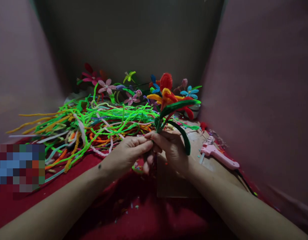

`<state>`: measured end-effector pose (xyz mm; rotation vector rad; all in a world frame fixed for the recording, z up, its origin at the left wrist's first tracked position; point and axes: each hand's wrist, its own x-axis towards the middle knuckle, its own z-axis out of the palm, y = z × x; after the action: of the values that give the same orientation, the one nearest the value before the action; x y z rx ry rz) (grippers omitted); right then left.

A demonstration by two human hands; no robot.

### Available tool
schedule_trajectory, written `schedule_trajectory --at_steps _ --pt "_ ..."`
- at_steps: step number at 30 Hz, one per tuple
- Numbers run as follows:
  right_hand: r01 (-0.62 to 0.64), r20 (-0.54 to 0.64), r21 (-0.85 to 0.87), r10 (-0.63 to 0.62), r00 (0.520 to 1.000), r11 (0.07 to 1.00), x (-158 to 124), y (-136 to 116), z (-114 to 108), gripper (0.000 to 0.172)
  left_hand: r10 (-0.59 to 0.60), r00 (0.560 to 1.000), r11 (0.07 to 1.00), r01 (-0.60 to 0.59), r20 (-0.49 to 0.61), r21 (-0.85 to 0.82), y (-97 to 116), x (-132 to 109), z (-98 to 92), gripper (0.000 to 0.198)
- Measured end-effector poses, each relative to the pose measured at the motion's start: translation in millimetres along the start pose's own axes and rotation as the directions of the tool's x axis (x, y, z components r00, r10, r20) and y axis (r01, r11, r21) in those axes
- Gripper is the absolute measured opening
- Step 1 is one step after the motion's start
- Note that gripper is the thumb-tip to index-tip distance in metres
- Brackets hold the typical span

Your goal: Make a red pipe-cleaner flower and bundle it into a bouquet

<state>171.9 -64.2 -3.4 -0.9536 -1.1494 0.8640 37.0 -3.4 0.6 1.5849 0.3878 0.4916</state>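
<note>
A pipe-cleaner flower [166, 100] with orange and red petals and long dark green leaves stands upright between my hands. My right hand [169, 141] is closed around its green stem, just below the leaves. With thumb and fingers pinched together, my left hand [137, 148] meets the lower stem, its fingertips touching those of the right. The stem's lower end is hidden by the fingers. One curved leaf [185, 136] droops over the back of my right hand.
A large heap of loose pipe cleaners [106, 120], mostly bright green, lies to the left. Finished pipe-cleaner flowers [107, 86] stand behind it. On a cardboard sheet [179, 186] at right rests a pink glue gun [219, 155] with its cord. Red cloth [113, 216] covers the surface, dotted with scraps.
</note>
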Motion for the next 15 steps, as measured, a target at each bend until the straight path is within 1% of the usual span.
schedule_trajectory --at_steps 1,2,3,4,5,6,7,8,9,10,11,12,14,15 --pt "-0.012 -0.046 -0.043 0.01 0.999 0.999 0.6 0.0 0.2 0.022 0.091 0.99 0.972 -0.064 -0.109 0.225 -0.3 -0.3 0.4 0.025" --pt "-0.024 -0.076 -0.078 0.018 0.997 0.997 1.2 0.3 0.2 0.022 0.211 0.957 0.897 -0.109 -0.2 0.428 -1.1 -0.7 0.8 0.021" --pt "-0.032 -0.096 -0.101 0.022 0.995 0.994 1.7 0.8 0.2 0.022 0.307 0.921 0.811 -0.121 -0.24 0.572 -2.1 -1.1 1.3 0.017" --pt "-0.039 -0.099 -0.117 0.027 0.995 0.992 2.2 1.5 0.0 0.021 0.369 0.893 0.745 -0.119 -0.257 0.656 -3.0 -1.5 1.8 0.013" --pt "-0.039 -0.091 -0.126 0.028 0.996 0.991 2.4 2.2 -0.4 0.021 0.379 0.889 0.723 -0.113 -0.255 0.681 -3.4 -1.8 2.2 0.013" --pt "-0.033 -0.076 -0.132 0.023 0.997 0.991 2.6 3.0 -1.1 0.02 0.34 0.908 0.75 -0.103 -0.246 0.654 -3.0 -1.9 2.5 0.017" --pt "-0.024 -0.053 -0.138 0.017 0.998 0.99 2.7 3.6 -2.0 0.02 0.265 0.936 0.812 -0.087 -0.232 0.578 -1.9 -1.9 2.7 0.021" --pt "-0.014 -0.024 -0.14 0.01 1.0 0.99 2.7 4.0 -3.0 0.02 0.179 0.962 0.886 -0.066 -0.207 0.458 -0.4 -1.6 2.6 0.025" --pt "-0.005 0.006 -0.128 0.006 1.0 0.992 2.7 4.2 -4.2 0.021 0.098 0.98 0.952 -0.041 -0.173 0.304 1.2 -1.2 2.3 0.027" --pt "-0.006 0.038 -0.097 0.009 0.999 0.995 2.6 4.3 -5.2 0.022 0.027 0.992 0.991 -0.01 -0.127 0.133 2.4 -0.7 1.9 0.028" --pt "-0.017 0.067 -0.047 0.02 0.998 0.999 2.6 4.2 -6.1 0.022 -0.026 0.997 0.999 0.024 -0.072 -0.034 3.0 -0.3 1.5 0.027" --pt "-0.037 0.094 0.01 0.036 0.995 0.999 2.5 4.0 -6.7 0.022 -0.051 0.999 0.981 0.047 -0.018 -0.186 2.8 -0.1 1.0 0.025" --pt "-0.095 0.154 0.101 0.079 0.985 0.99 1.9 3.5 -7.3 0.024 -0.043 0.995 0.907 0.074 0.085 -0.414 0.8 -0.2 0.3 0.022" --pt "-0.121 0.18 0.122 0.098 0.979 0.985 1.6 3.2 -7.2 0.025 -0.03 0.991 0.87 0.09 0.13 -0.485 -0.4 -0.4 -0.1 0.022"
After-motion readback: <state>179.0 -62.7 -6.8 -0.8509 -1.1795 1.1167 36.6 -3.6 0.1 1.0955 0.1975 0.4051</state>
